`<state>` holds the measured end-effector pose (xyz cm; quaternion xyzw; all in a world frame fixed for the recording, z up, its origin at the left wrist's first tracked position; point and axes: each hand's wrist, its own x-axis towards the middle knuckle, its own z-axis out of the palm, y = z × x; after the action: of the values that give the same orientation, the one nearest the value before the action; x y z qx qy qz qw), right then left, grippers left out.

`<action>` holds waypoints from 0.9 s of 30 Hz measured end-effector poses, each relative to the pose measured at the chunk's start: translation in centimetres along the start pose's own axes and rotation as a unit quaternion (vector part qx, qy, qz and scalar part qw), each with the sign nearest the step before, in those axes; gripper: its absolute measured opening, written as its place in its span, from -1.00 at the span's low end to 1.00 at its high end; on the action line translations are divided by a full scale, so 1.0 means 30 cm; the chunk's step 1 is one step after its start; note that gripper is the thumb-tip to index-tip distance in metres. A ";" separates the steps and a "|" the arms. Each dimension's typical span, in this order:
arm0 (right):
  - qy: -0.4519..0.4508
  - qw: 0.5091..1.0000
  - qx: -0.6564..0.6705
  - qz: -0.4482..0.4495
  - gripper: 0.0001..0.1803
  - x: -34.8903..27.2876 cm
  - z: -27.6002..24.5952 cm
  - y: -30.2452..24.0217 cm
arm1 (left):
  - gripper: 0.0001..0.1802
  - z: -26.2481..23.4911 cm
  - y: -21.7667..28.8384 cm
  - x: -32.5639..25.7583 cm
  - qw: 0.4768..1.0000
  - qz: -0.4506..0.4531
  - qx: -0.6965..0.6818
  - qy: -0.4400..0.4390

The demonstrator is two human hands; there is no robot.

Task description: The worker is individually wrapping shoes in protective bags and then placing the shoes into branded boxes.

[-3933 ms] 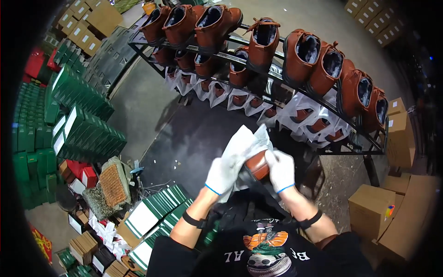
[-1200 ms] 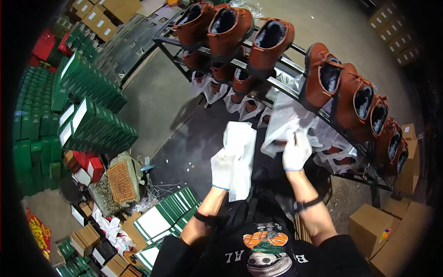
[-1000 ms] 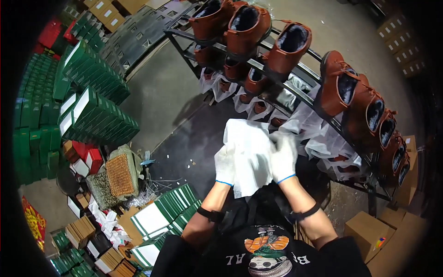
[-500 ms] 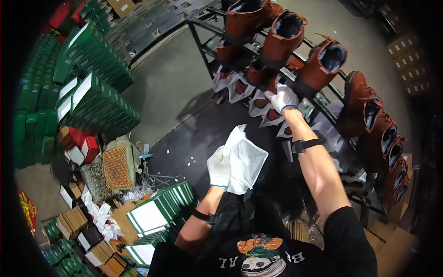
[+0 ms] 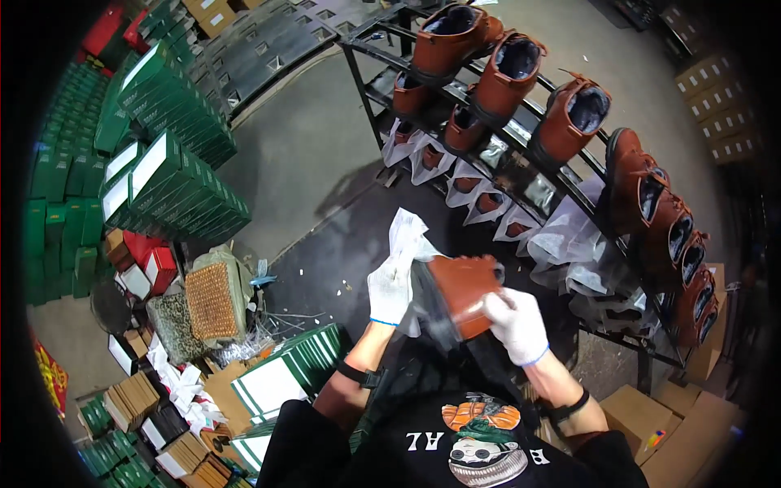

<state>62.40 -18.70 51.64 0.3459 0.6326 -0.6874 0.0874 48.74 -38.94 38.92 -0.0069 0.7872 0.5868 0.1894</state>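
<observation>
Near the middle of the scene, just in front of the person's chest, the white-gloved left hand [image 5: 389, 289] pinches the top of a white translucent plastic bag [image 5: 411, 244], fingers closed on its edge. The white-gloved right hand [image 5: 515, 324] grips a brown leather boot [image 5: 464, 291], fingers curled around its near end, pressing it against the bag. To the far right, a black metal rack [image 5: 533, 175] carries more brown boots.

Brown boot [image 5: 464, 289], white gloves [image 5: 389, 289], green-and-white boxes [image 5: 175, 183], black rack [image 5: 521, 150].
</observation>
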 end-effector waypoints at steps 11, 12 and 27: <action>-0.199 0.774 -0.485 -0.355 -0.66 0.069 -0.078 -0.115 | -0.75 0.053 0.238 -0.023 0.959 0.179 0.181 -0.125; -0.135 0.854 -0.408 -0.294 -0.65 0.067 -0.076 -0.096 | -0.76 0.050 0.245 -0.040 0.955 0.179 0.198 -0.127; 0.350 0.804 -0.298 -0.376 -0.81 0.316 -0.131 0.122 | -0.66 0.145 0.111 -0.027 0.960 -0.068 -0.254 0.095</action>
<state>58.81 -12.72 43.28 0.2551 0.8744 -0.2761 -0.3067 49.98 -34.06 41.19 -0.1641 0.6244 0.7497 0.1453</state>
